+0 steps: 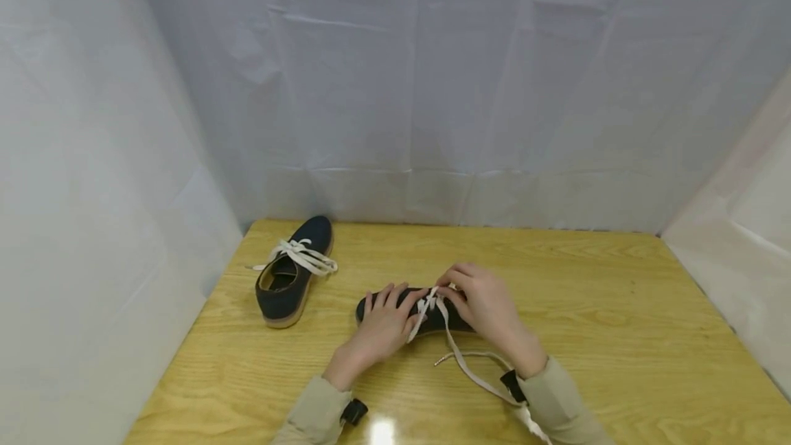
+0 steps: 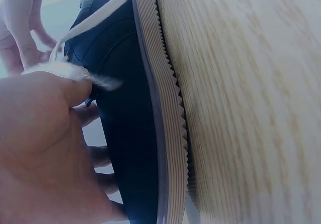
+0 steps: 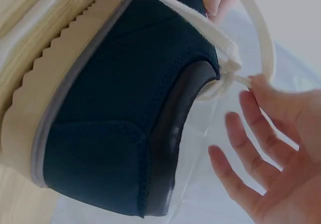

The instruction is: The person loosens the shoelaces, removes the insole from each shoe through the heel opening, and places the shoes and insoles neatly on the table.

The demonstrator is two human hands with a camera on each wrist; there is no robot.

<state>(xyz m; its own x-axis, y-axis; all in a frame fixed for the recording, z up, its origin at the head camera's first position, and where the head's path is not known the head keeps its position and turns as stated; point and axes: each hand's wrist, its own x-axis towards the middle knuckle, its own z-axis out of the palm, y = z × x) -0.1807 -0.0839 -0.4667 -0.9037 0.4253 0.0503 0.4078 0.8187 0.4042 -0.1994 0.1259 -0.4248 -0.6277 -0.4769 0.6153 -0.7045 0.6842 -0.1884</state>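
A dark navy shoe [image 1: 454, 320] with a ribbed tan sole [image 2: 173, 133] lies on the wooden table, toe to the left. My left hand [image 1: 384, 325] holds its front part from above, fingers over the far side and thumb [image 2: 77, 89] by the laces. A loose lace end [image 2: 108, 82] hangs past that thumb, blurred. With thumb and index finger, my right hand [image 1: 485, 304] pinches the off-white shoelace [image 3: 243, 79] close to the crossing at the shoe's opening; its other fingers are spread. A long lace length [image 1: 460, 356] trails over the near side toward the right cuff.
A second navy shoe [image 1: 284, 297] with off-white laces in a bow [image 1: 303, 256] stands at the table's far left, toe pointing back. White sheeting [image 1: 402, 88] encloses the wooden table [image 1: 587, 294] at the back and sides.
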